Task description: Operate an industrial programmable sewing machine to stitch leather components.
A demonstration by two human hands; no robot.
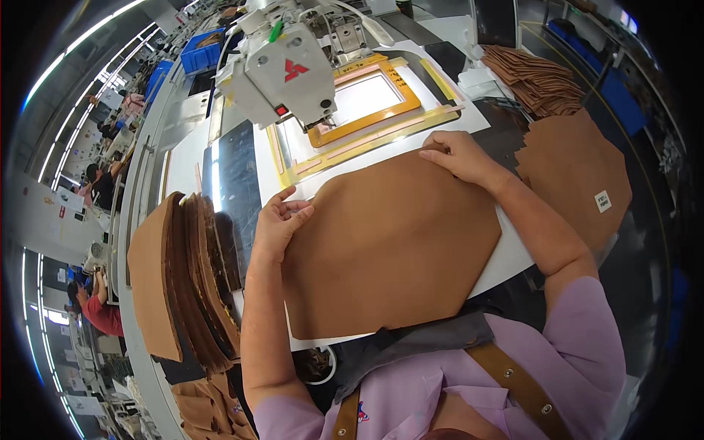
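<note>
A large brown fabric or leather panel [392,249] with angled corners lies in front of me, over a white sheet. My left hand [281,224] pinches its upper left edge between thumb and fingers. At its far right edge, my right hand [458,155] is closed on the panel, thumb on top. Just beyond the panel stands a white industrial sewing machine head [286,77]. Beneath and beside that head lies an orange-yellow rectangular frame [370,126], on a plate edged with yellow strips.
Left of me stands a thick stack of brown panels [158,282], with crumpled brown pieces [209,411] below. More brown panels [576,172] lie at the right, near a folded brown pile [532,77]. A blue bin [202,53] sits far left. Other people work along the left.
</note>
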